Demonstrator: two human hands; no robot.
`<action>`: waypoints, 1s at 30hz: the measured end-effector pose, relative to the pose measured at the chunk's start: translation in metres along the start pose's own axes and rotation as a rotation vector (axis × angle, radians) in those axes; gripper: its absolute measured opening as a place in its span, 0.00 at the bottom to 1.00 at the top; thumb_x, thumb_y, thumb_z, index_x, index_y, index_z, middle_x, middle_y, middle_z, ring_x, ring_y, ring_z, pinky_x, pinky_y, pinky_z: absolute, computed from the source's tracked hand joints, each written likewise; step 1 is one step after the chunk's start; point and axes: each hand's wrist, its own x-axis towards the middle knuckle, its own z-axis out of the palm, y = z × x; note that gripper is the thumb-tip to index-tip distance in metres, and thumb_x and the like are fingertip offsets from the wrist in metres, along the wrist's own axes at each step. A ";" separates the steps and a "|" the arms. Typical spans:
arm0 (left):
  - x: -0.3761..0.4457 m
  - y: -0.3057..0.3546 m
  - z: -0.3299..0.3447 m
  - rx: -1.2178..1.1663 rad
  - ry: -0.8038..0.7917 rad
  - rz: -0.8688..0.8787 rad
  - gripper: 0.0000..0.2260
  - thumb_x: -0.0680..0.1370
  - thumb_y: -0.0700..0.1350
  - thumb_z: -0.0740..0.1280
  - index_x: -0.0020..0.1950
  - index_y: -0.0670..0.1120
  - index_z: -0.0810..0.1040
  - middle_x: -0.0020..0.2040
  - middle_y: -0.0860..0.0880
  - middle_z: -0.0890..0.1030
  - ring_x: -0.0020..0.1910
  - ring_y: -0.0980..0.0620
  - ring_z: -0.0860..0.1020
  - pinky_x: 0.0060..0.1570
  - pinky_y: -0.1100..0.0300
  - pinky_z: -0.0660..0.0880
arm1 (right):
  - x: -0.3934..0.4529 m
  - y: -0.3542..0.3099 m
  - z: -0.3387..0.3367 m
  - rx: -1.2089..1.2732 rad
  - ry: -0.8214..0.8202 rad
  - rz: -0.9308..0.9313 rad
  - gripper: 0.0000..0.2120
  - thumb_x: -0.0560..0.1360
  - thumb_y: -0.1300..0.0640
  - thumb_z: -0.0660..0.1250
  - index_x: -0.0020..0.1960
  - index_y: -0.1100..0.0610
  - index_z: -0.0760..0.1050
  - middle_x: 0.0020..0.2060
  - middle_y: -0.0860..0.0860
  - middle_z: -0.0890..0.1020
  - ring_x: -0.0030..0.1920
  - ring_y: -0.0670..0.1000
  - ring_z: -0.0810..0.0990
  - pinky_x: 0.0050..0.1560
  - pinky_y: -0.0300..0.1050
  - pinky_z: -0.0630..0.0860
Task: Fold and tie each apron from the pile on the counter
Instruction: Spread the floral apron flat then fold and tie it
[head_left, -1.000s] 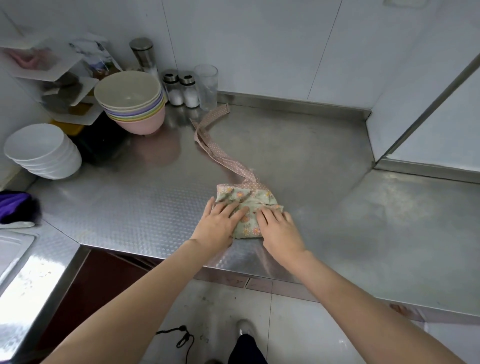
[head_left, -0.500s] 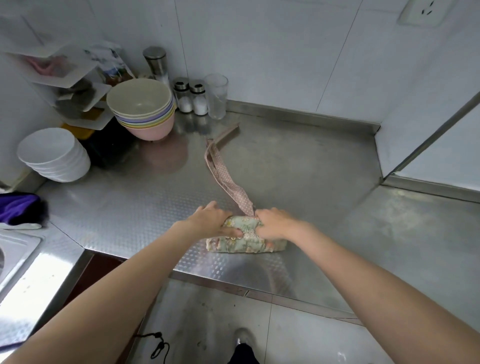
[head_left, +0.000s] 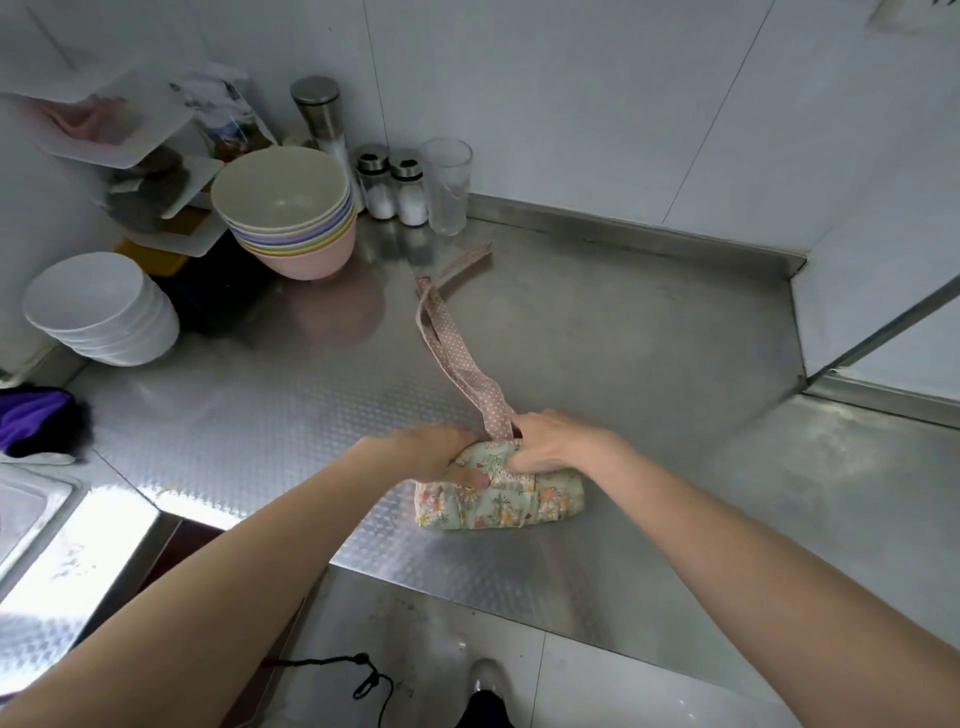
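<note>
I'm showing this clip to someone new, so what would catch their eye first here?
Most likely the flowered apron bundle near the counter's front edge, gripped by the left hand and the right hand. Next, its pink dotted strap trailing back across the steel counter toward the glass. Then the stacked pastel bowls at back left.

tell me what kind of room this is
Most likely a kitchen: a steel counter carries stacked bowls, salt shakers and a glass, with a sink at the left edge.
</note>
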 end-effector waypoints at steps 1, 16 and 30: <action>-0.001 0.002 -0.001 -0.020 -0.001 0.005 0.26 0.77 0.55 0.63 0.72 0.47 0.64 0.68 0.47 0.72 0.65 0.47 0.71 0.63 0.55 0.68 | 0.002 0.000 -0.004 0.098 0.008 -0.018 0.17 0.69 0.50 0.63 0.55 0.55 0.73 0.48 0.51 0.78 0.47 0.53 0.76 0.45 0.44 0.75; -0.001 0.026 0.015 -0.138 -0.024 -0.041 0.24 0.76 0.52 0.66 0.69 0.43 0.69 0.66 0.45 0.74 0.63 0.45 0.73 0.63 0.54 0.69 | -0.031 -0.094 -0.056 0.988 0.100 -0.201 0.10 0.76 0.68 0.60 0.36 0.62 0.69 0.28 0.54 0.74 0.22 0.44 0.67 0.18 0.32 0.60; -0.007 0.001 -0.008 -1.302 0.313 -0.302 0.18 0.77 0.47 0.66 0.61 0.36 0.73 0.48 0.43 0.81 0.42 0.48 0.79 0.39 0.59 0.80 | -0.085 -0.024 -0.044 1.894 0.285 -0.015 0.15 0.82 0.60 0.52 0.36 0.56 0.64 0.18 0.49 0.68 0.18 0.44 0.64 0.15 0.33 0.56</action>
